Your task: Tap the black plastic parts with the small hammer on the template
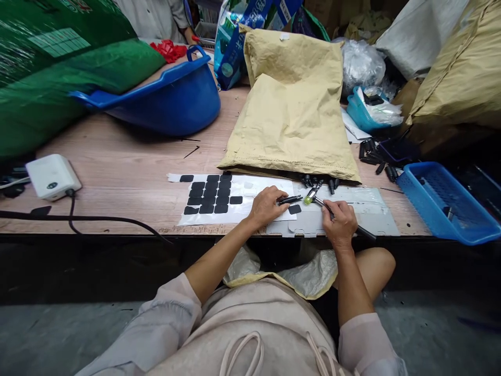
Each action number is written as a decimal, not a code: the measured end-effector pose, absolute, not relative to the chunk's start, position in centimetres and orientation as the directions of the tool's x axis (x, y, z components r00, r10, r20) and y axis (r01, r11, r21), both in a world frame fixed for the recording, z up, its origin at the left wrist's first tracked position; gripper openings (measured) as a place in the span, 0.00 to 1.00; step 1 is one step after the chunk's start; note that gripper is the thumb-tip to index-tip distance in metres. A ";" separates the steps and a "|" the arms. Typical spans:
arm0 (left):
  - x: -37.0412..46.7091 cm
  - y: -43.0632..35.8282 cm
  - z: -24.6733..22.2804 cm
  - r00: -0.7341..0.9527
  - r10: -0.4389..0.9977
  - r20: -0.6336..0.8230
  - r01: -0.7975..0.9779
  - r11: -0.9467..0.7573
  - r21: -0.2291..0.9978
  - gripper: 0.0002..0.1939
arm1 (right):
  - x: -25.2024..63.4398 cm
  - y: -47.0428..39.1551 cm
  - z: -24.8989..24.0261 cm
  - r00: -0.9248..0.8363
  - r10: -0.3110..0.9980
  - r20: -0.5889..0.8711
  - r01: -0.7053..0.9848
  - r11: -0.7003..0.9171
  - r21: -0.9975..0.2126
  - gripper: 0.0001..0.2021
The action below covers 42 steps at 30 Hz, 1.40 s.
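Note:
My left hand [269, 205] is closed on a small black cylindrical part [290, 199], whose tip points right. In my right hand [340, 221] is a small hammer [366, 233] with a dark handle and a yellow-green face on its head, which lies just right of the black part. Under my left hand lies a white sheet [245, 215] with several black rounded patches [210, 193]. A grey board [373, 209] is beneath my right hand. Several short black pieces [332, 186] stand or lie behind the hammer head.
A large tan sack [293, 115] lies behind the sheet. To the left are a blue basin [168, 104], a white box with a cable [54, 176] and a green wrapped bundle [97, 78]. On the right sits a blue basket [442, 201]. Another person's arm [183, 23] shows at the back.

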<state>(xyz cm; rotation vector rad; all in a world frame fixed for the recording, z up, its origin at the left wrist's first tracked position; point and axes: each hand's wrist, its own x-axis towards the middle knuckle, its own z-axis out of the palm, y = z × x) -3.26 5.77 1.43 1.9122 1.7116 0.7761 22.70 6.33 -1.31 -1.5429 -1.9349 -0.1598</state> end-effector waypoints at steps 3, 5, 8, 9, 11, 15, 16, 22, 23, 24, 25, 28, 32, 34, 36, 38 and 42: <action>-3.4 6.0 1.0 0.065 0.988 0.140 0.705 -0.145 0.694 0.12 | 22.8 6.4 -1.5 -0.095 0.825 0.557 0.909 0.301 -0.290 0.12; -3.5 6.0 1.0 0.068 0.987 0.145 0.698 -0.151 0.700 0.11 | 22.9 6.5 -1.6 -0.097 0.818 0.567 0.908 0.307 -0.286 0.12; -3.4 5.9 1.1 0.073 0.988 0.133 0.703 -0.146 0.696 0.09 | 23.0 6.5 -1.4 -0.098 0.816 0.570 0.906 0.310 -0.288 0.13; -3.4 5.9 1.1 0.075 0.989 0.130 0.706 -0.145 0.694 0.08 | 23.0 6.4 -1.3 -0.089 0.815 0.572 0.906 0.305 -0.294 0.13; -3.3 6.0 1.2 0.078 0.989 0.125 0.709 -0.143 0.691 0.07 | 22.6 6.0 -0.7 -0.045 0.807 0.589 0.898 0.291 -0.330 0.14; -3.2 6.2 1.3 0.071 0.993 0.090 0.700 -0.114 0.706 0.08 | 20.6 4.5 1.0 -0.006 0.796 0.605 0.807 0.361 -0.467 0.16; -3.2 6.3 1.4 0.065 0.995 0.073 0.697 -0.098 0.710 0.08 | 20.0 4.1 1.5 -0.033 0.803 0.595 0.771 0.399 -0.497 0.16; -3.0 6.5 1.4 0.035 0.999 0.038 0.684 -0.051 0.727 0.08 | 16.5 2.4 2.5 -0.163 0.825 0.541 0.701 0.483 -0.525 0.16; -3.0 6.5 1.4 0.034 0.999 0.041 0.682 -0.053 0.730 0.08 | 16.2 2.3 2.4 -0.164 0.825 0.541 0.717 0.476 -0.509 0.16; -2.9 6.5 1.3 0.033 0.999 0.042 0.680 -0.053 0.731 0.08 | 16.0 2.2 2.3 -0.163 0.826 0.539 0.739 0.464 -0.488 0.17; -2.9 6.5 1.3 0.030 0.999 0.041 0.679 -0.050 0.732 0.08 | 16.0 2.2 2.1 -0.166 0.828 0.536 0.762 0.453 -0.463 0.17; -2.9 6.5 1.4 0.022 0.999 0.029 0.676 -0.037 0.736 0.08 | 16.2 2.2 1.8 -0.176 0.832 0.526 0.806 0.429 -0.408 0.17; -2.9 6.5 1.5 0.028 0.999 0.038 0.667 -0.047 0.744 0.08 | 16.9 2.4 1.9 -0.130 0.818 0.561 0.800 0.420 -0.428 0.17; -2.9 6.4 1.5 0.031 0.998 0.046 0.662 -0.055 0.747 0.07 | 17.1 2.4 2.0 -0.113 0.818 0.564 0.800 0.412 -0.436 0.17; -3.0 6.4 1.4 0.028 0.998 0.048 0.658 -0.054 0.751 0.07 | 17.1 2.4 1.8 -0.128 0.828 0.546 0.808 0.406 -0.427 0.18; -3.1 6.4 1.3 0.028 0.998 0.048 0.656 -0.055 0.753 0.08 | 17.1 2.5 1.7 -0.144 0.836 0.529 0.814 0.404 -0.417 0.18; -3.1 6.4 1.3 0.034 0.998 0.056 0.661 -0.064 0.748 0.08 | 18.1 3.2 2.3 -0.111 0.816 0.567 0.816 0.400 -0.417 0.16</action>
